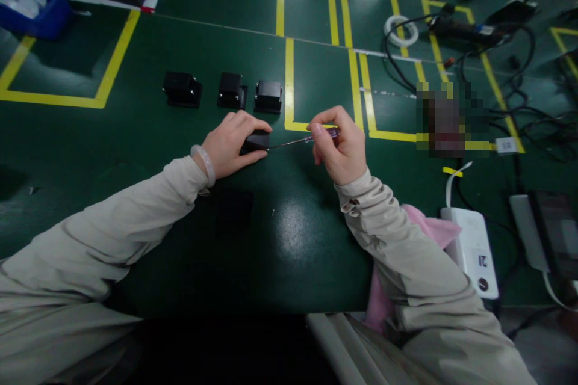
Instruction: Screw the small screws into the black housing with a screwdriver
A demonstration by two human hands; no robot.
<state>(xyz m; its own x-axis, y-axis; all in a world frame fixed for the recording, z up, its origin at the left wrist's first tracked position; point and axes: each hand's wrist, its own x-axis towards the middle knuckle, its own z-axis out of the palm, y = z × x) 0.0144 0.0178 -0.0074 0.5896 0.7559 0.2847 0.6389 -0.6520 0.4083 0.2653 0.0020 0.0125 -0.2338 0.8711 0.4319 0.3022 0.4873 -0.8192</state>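
My left hand is closed around a small black block-shaped part, thumb and fingers on opposite sides of it, on the green table. A screwdriver with a dark reddish handle is pinched in my right hand. Its thin shaft points left, and the tip meets the right end of the black part, near the lower corner. Beyond my left hand stand three similar black parts: one at the left, one in the middle and one at the right, with small shiny spots on them.
A tiny screw lies in front of me. Yellow tape marks rectangles on the table. A blue bin sits far left. On the right are a white tape ring, cables, a white power strip and a pink cloth.
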